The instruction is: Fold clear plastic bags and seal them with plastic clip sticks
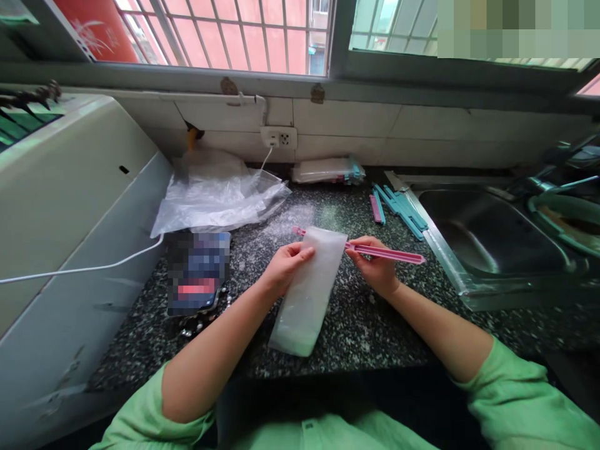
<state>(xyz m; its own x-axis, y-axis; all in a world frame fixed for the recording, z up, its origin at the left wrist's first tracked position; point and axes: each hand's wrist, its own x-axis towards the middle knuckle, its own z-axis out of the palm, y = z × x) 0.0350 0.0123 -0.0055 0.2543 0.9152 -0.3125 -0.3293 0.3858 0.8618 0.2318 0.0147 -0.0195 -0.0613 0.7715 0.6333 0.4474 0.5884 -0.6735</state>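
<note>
On speckled granite counter (365, 325), left hand (284, 267) pinching translucent flat pouch (307, 294), right hand (375, 265) gripping slim pink plastic clip (387, 253).

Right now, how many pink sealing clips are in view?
2 clear ones: one pink clip held by the right hand across the clear bag, one lying beside the teal clips. More may hide in the packet by the wall.

Speckled, polished black stone counter (375, 325) beside a dull stainless-steel sink (492, 237); a translucent, soft plastic pouch (309, 294), a smooth pink plastic clip (384, 253), crinkly clear plastic bags (215, 194), and glossy white wall tiles (422, 131).
</note>
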